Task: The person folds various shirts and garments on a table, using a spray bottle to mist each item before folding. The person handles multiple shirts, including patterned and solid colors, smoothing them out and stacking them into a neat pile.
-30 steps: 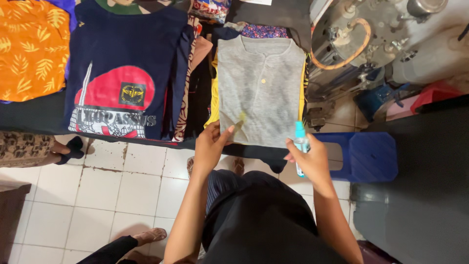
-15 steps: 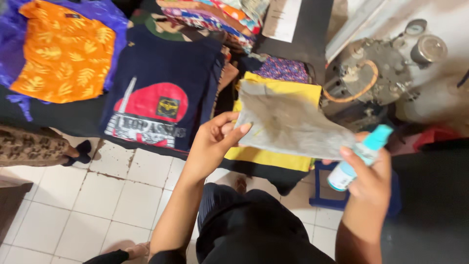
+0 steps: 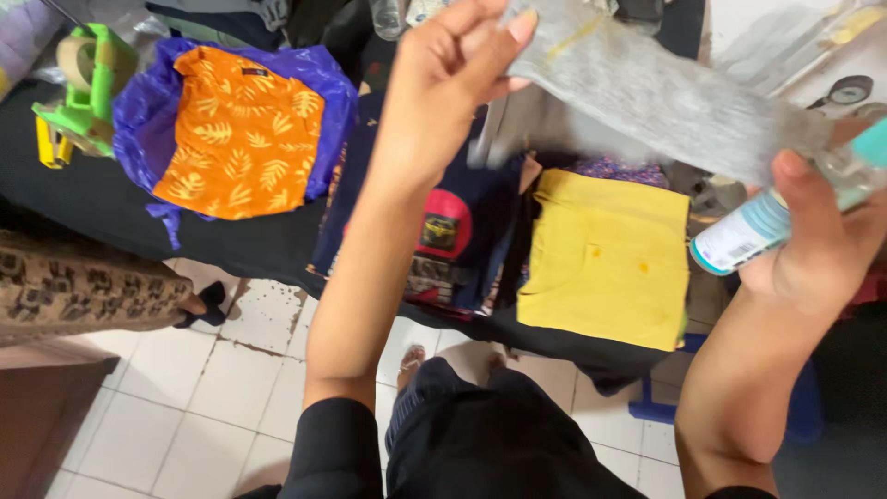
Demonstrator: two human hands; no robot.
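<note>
My left hand (image 3: 453,83) pinches one end of a folded grey garment (image 3: 665,97) and holds it up in the air near the top of the view. My right hand (image 3: 813,236) grips a white and teal spray bottle (image 3: 767,217) and also touches the grey garment's other end. Below them a folded yellow shirt (image 3: 605,263) lies on the black table (image 3: 111,208). A dark blue shirt with a red print (image 3: 443,231) lies to its left, partly hidden by my left forearm.
An orange leaf-print shirt (image 3: 240,134) on a purple bag (image 3: 337,92) lies at the left of the table. A green tape dispenser (image 3: 88,88) stands at the far left. Another person's patterned leg (image 3: 83,286) and foot rest on the tiled floor (image 3: 222,397). A blue stool (image 3: 804,407) stands at the right.
The grey garment has been lifted off the yellow shirt and raised high. Both hands moved up with it. The view has swung left and closer.
</note>
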